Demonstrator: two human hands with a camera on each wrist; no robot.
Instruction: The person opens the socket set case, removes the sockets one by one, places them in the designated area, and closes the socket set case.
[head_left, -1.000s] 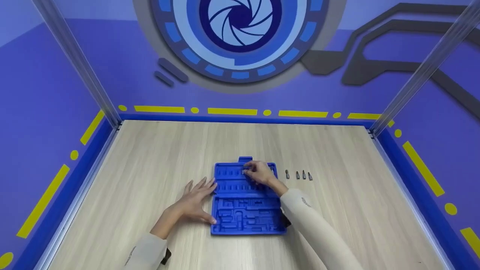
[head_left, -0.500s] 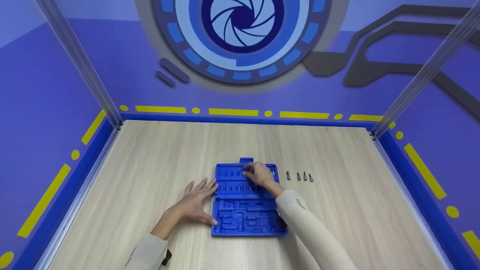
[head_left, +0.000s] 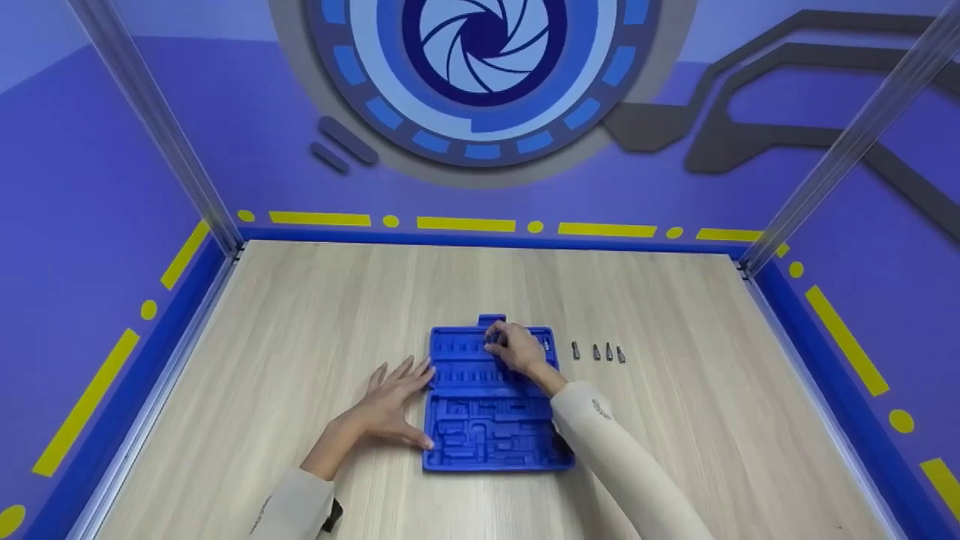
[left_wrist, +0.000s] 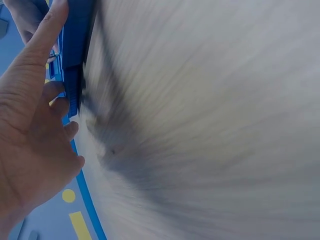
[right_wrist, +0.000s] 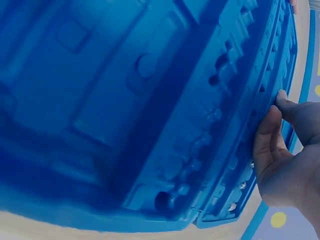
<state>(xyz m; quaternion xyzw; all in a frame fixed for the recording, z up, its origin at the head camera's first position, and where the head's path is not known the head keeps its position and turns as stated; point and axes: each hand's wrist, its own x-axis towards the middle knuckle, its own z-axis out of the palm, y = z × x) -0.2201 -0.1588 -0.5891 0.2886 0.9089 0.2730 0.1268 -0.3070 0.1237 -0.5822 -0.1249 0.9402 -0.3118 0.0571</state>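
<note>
A blue plastic case lies unfolded on the table, its moulded slots facing up. My left hand rests at its left side, fingers spread and thumb touching the edge; the left wrist view shows this hand against the case wall. Over the far half, my right hand has thumb and fingers brought together at the top row of slots. It appears to pinch a small metal screwdriver bit, mostly hidden by the fingers. Silver bits sit in slots beside the right hand.
Several loose screwdriver bits stand or lie in a row on the wooden table, right of the case. A latch tab sticks out from the far edge. Blue walls enclose the table's back and sides.
My right hand stays at the top row with only slight finger and wrist shifts; its forearm has moved a little left. The left hand and case hold still.
</note>
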